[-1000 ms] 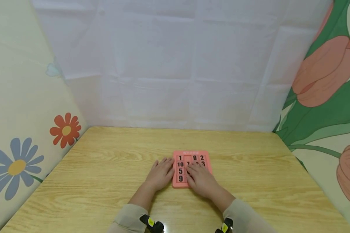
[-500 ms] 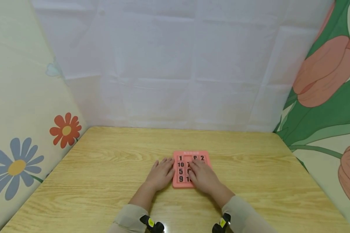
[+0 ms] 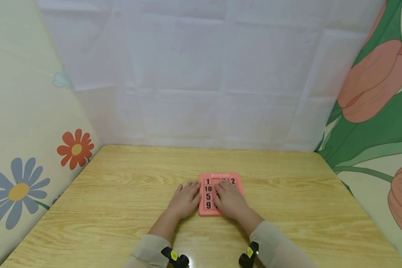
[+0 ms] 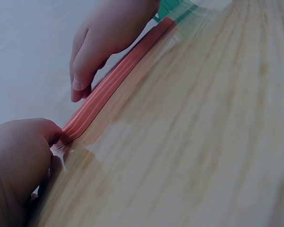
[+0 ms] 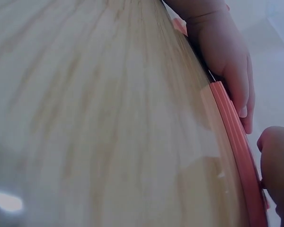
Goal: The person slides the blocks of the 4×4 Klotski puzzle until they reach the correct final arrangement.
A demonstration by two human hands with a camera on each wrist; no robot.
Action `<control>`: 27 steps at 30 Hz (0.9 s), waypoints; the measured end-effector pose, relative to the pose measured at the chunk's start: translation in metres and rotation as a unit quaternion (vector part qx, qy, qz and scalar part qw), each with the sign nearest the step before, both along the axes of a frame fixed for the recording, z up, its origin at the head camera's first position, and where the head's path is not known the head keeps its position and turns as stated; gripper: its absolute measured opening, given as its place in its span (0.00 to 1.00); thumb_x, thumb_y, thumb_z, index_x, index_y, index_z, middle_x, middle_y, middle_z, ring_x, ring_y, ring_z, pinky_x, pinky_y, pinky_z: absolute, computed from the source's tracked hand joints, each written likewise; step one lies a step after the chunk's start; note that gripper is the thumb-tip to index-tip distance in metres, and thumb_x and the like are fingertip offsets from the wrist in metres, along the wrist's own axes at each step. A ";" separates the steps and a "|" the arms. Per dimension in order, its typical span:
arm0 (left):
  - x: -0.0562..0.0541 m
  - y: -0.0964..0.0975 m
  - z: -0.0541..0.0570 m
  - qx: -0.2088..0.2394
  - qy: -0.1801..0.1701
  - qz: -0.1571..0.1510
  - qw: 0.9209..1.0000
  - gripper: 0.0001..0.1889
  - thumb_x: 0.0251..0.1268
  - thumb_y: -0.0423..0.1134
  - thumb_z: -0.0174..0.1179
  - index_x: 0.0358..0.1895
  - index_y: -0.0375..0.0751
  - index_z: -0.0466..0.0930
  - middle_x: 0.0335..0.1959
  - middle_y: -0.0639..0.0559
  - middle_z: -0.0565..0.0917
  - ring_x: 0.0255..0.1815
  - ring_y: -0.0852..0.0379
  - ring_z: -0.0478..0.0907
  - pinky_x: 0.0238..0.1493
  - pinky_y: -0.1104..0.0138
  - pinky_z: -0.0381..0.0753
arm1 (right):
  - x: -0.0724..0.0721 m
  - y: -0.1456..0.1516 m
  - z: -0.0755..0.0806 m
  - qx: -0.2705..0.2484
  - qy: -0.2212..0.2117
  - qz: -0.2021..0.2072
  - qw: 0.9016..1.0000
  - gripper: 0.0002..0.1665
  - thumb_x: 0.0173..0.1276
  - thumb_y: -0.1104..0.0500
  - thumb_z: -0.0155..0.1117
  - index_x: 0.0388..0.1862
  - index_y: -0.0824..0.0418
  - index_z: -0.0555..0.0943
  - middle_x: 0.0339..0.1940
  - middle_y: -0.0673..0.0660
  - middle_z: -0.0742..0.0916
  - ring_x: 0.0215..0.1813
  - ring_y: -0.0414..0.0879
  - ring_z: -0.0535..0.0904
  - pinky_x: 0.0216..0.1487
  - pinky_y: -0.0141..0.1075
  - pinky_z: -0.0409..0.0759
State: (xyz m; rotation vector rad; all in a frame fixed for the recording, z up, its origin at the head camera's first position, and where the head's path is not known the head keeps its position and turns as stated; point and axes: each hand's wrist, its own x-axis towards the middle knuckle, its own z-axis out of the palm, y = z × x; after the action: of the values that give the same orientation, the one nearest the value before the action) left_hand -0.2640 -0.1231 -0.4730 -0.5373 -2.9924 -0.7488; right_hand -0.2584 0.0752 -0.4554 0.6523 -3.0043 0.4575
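We see the fingers [image 3: 222, 185] of the right hand [image 3: 232, 201] bent loosely over the pink number board [image 3: 208, 213], grasping nothing; we cannot tell how firmly they press the numbered tiles [image 3: 208, 205]. The left hand [image 3: 185, 201] lies relaxed beside the board's left edge, thumb touching it, clamping nothing. The board lies flat on the table [image 3: 120, 208], between the hands and partly under the right one. In our judgement, a sideways push could skid the whole board across the shiny tabletop, since only that light left-hand contact steadies it. Fingers spread this wide might also drag a neighbouring tile toward what looks like an empty slot [image 3: 216, 181] beside the 1, and they hide several numbers, inviting a misread.
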 end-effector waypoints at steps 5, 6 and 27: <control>0.001 0.000 0.000 0.003 0.000 -0.002 1.000 0.27 0.78 0.47 0.44 0.73 0.38 0.64 0.74 0.41 0.66 0.78 0.42 0.56 0.79 0.43 0.45 | -0.001 -0.002 -0.001 -0.005 0.013 -0.001 1.000 0.30 0.78 0.48 0.43 0.72 0.63 0.69 0.74 0.60 0.71 0.78 0.54 0.61 0.80 0.49 0.56; 0.001 0.000 0.000 0.005 0.000 -0.002 1.000 0.27 0.78 0.47 0.44 0.73 0.38 0.64 0.74 0.41 0.66 0.78 0.41 0.56 0.79 0.43 0.45 | -0.001 -0.002 -0.002 -0.009 0.020 -0.005 1.000 0.30 0.78 0.49 0.43 0.71 0.63 0.69 0.74 0.60 0.71 0.78 0.55 0.61 0.80 0.49 0.56; 0.002 -0.001 0.002 -0.001 0.000 0.002 1.000 0.27 0.78 0.47 0.44 0.73 0.38 0.64 0.74 0.41 0.66 0.78 0.42 0.56 0.79 0.43 0.45 | -0.003 -0.010 -0.004 0.004 -0.013 -0.039 0.999 0.31 0.79 0.47 0.40 0.72 0.63 0.69 0.74 0.60 0.71 0.79 0.55 0.60 0.81 0.48 0.52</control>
State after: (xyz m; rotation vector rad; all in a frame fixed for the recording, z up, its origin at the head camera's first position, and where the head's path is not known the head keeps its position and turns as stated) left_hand -0.2624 -0.1242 -0.4715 -0.5313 -2.9938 -0.7470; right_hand -0.2616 0.0650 -0.4591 0.5311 -3.0441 0.4537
